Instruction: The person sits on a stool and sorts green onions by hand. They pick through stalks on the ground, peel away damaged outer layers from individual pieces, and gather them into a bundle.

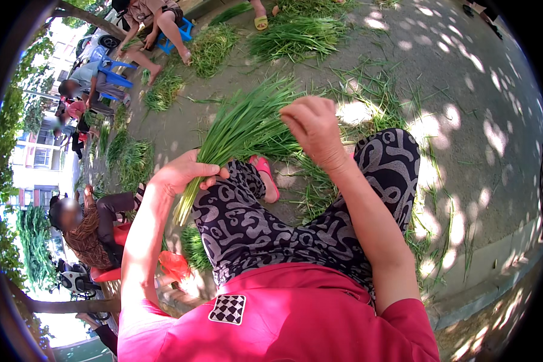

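Note:
My left hand (185, 171) grips a bunch of long green leaves with pale stalk ends, likely garlic chives (240, 124). The thumb lies across the stalks, whose ends point down towards my lap. The leaf tips fan out up and to the right. Close to those tips, my right hand (314, 129) is raised with its fingers curled inward. Whether a leaf is pinched between its fingertips cannot be made out. Under the hands are my patterned trousers (262, 226) and a pink sandal (266, 169). Loose chives (319, 199) lie on the ground between my legs.
Ahead lies a large green heap (298, 38), with a yellowish heap (212, 50) beside it. Several people sit along the left, one on a blue stool (176, 36), another on a red chair (113, 258). A red plastic bag (174, 266) lies near my left elbow. A kerb (488, 294) runs at right.

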### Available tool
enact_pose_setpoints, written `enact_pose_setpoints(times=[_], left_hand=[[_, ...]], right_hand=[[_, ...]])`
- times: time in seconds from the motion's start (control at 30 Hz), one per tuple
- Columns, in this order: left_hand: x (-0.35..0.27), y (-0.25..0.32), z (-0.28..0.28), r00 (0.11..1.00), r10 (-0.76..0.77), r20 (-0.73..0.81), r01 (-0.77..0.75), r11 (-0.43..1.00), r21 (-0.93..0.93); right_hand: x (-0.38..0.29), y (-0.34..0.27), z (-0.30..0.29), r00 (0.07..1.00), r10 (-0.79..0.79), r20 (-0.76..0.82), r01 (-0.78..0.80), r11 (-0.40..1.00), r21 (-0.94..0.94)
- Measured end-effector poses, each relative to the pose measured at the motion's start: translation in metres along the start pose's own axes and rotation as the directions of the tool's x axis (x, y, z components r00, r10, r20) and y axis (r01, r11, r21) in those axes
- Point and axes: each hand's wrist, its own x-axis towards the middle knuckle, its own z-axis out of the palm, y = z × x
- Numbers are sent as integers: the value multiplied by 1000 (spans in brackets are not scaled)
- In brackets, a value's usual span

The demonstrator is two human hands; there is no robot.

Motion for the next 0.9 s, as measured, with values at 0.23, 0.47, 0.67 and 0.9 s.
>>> enact_pose_setpoints(times=[0.23,0.47,0.67,0.9], left_hand=[[19,4,25,996,-40,85,37,999,33],[23,1,28,996,-56,71,53,998,46],[23,-1,28,998,-11,65,12,1000,-6],[22,8,30,992,72,101,-66,996,-60]], right_hand=[[-13,-25,28,992,-92,87,91,996,20],[-18,-21,35,981,-131,142,132,991,2],[-19,-22,36,979,-141,145,146,989,-26],[-13,-18,30,992,-80,100,77,997,27]])
